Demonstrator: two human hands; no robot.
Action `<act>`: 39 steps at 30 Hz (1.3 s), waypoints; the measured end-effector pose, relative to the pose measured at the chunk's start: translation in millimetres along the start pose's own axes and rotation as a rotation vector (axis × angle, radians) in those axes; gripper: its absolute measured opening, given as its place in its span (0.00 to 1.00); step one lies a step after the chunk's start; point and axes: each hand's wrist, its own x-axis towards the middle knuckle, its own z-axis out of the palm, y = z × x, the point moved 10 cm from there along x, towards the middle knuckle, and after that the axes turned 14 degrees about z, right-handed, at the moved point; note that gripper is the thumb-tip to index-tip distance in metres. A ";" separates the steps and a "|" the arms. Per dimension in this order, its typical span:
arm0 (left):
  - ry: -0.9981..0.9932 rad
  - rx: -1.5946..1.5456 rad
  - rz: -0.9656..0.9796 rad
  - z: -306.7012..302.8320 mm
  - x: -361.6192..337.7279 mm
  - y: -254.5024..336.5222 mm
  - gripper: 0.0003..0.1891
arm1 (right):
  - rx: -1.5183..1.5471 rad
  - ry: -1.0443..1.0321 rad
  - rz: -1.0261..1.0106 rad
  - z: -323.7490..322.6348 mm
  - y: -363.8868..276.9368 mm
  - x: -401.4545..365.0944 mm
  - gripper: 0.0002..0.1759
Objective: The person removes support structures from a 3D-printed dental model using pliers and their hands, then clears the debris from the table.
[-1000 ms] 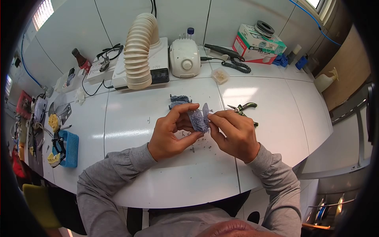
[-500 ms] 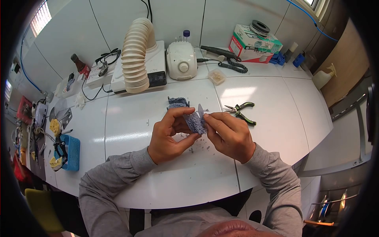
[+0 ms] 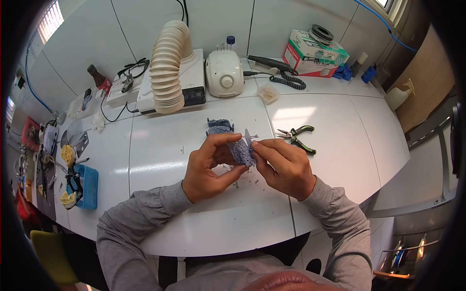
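Observation:
My left hand (image 3: 206, 169) is closed around a blue-grey printed model (image 3: 241, 153) with a rough lattice of thin supports, its thumb below and fingers above. My right hand (image 3: 287, 167) pinches at the model's right side, its fingertips meeting a thin flat grey piece (image 3: 247, 138) that stands up there. Whether that piece is still joined to the model is hard to make out. Just beyond the left fingers lies a second blue-grey printed model (image 3: 220, 126). Green-and-black pliers (image 3: 300, 139) rest with jaws apart, right of my right hand. Small grey crumbs lie beneath the hands.
A white hose (image 3: 167, 68) rises from a box unit at the back. Beside it stand a white control unit (image 3: 224, 75), a handpiece (image 3: 272, 63) with a coiled cord, and a small clear container (image 3: 267, 93). At left is a blue basket (image 3: 88, 189); a carton (image 3: 315, 54) stands back right.
Both hands keep their grip on the model and have hardly moved. The whole view has shifted by a few pixels.

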 end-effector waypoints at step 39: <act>0.208 -0.486 -0.392 -4.5 -15.3 -48.5 0.28 | 0.315 -0.092 0.333 7.7 37.5 4.3 0.05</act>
